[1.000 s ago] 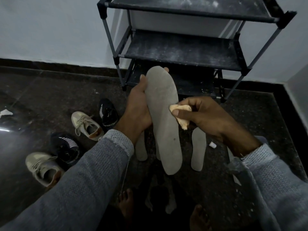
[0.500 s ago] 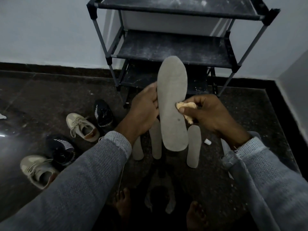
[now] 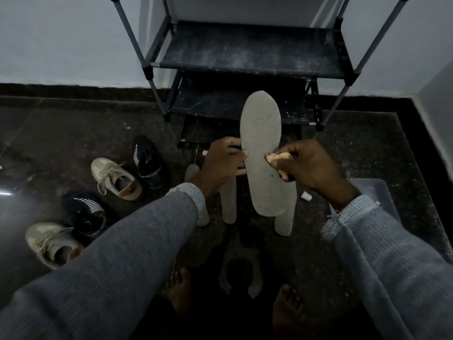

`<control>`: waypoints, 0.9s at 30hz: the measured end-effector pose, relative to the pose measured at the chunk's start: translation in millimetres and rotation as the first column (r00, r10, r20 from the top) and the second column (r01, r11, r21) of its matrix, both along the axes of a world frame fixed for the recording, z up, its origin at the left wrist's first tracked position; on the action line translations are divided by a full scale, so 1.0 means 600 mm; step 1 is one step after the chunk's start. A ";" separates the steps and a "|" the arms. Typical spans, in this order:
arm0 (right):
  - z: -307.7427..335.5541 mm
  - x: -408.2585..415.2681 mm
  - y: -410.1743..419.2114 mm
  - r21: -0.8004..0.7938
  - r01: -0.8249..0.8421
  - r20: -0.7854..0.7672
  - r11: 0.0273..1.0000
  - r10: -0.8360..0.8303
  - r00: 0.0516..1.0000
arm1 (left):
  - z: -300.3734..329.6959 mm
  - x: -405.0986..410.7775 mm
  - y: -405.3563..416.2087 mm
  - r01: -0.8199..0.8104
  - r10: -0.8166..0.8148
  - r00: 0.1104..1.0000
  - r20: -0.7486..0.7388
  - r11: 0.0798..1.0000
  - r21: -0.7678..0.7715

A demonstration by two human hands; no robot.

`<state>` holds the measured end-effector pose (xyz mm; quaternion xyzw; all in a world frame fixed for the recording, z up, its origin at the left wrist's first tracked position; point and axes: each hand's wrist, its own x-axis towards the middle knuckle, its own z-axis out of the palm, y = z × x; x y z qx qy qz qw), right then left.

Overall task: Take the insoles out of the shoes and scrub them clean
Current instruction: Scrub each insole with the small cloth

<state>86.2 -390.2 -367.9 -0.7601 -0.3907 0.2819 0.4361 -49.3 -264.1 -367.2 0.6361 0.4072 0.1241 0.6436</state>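
At frame centre the left hand (image 3: 224, 163) pinches the grey insole (image 3: 263, 158) by its left edge, thumb on the face. The right hand (image 3: 311, 168) grips a crumpled tan cloth (image 3: 278, 159) against the insole's right side. Held by one edge only, the flexible insole would likely bend or twist away under firm rubbing, or slip down onto the three insoles on the floor (image 3: 229, 204). Against half a second ago, the left hand's grip looks lighter, the cloth contact is much the same, and the view has tilted down, cutting off the shoe rack (image 3: 245, 52).
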 end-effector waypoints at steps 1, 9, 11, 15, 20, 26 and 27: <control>-0.011 0.004 0.000 0.005 0.005 0.002 1.000 -0.005 1.000 | -0.009 0.006 0.003 0.000 -0.001 1.000 -0.013 1.000 -0.024; -0.119 0.046 0.010 -0.004 0.119 -0.078 0.993 -0.119 0.990 | -0.100 0.057 0.019 -0.046 0.038 0.998 -0.050 0.985 -0.169; -0.154 0.051 0.013 -0.025 0.126 -0.056 0.992 -0.127 0.990 | -0.125 0.064 0.021 -0.049 0.040 0.998 -0.057 0.984 -0.173; -0.206 0.063 0.020 -0.114 0.130 -0.010 0.985 -0.132 0.991 | -0.183 0.073 0.019 -0.050 0.038 0.997 -0.067 0.979 -0.198; -0.283 0.077 0.030 -0.222 0.161 -0.026 0.962 -0.171 0.985 | -0.242 0.084 0.017 -0.011 -0.020 0.993 -0.118 0.967 -0.255; -0.365 0.076 0.038 -0.359 0.114 0.035 0.926 -0.109 0.993 | -0.321 0.087 0.017 -0.007 -0.056 0.983 -0.176 0.941 -0.340; -0.376 0.076 0.039 -0.379 0.098 0.049 0.920 -0.086 0.995 | -0.331 0.085 0.018 0.006 -0.072 0.983 -0.167 0.931 -0.364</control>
